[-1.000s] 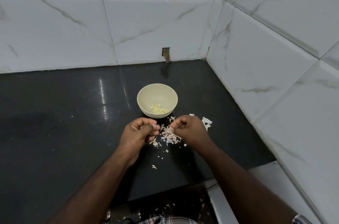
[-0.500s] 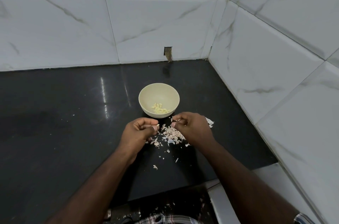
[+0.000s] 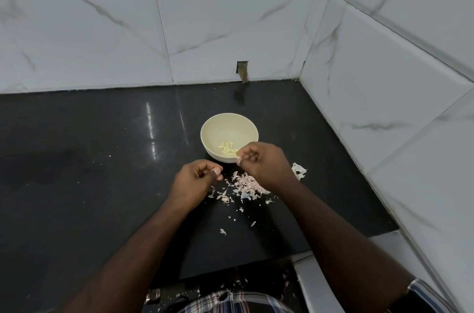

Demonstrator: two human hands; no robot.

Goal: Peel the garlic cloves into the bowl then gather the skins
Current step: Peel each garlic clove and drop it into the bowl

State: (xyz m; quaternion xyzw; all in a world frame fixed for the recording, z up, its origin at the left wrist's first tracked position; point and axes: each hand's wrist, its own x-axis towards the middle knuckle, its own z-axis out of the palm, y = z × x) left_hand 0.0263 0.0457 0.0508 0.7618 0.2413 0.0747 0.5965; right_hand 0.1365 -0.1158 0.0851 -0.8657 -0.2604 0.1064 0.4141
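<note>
A cream bowl (image 3: 229,125) stands on the black counter (image 3: 102,184) with several peeled garlic cloves (image 3: 227,149) lying in it. My right hand (image 3: 264,166) hovers over the bowl's near right rim. Its fingers are curled and its fingertips pinch a small garlic clove that is mostly hidden. My left hand (image 3: 195,179) sits just left of the skins, fingers curled to the thumb, with nothing visible in it. A pile of pinkish garlic skins (image 3: 245,185) lies between and under my hands, in front of the bowl.
A bigger white skin piece (image 3: 298,170) lies right of my right wrist. Loose flecks (image 3: 223,231) trail toward the counter's front edge. Tiled walls close the back and right sides. A white ledge (image 3: 315,287) sits at the lower right.
My right hand has left the skin pile and moved up and forward to the bowl's rim. My left hand has stayed beside the skins, now apart from the right hand.
</note>
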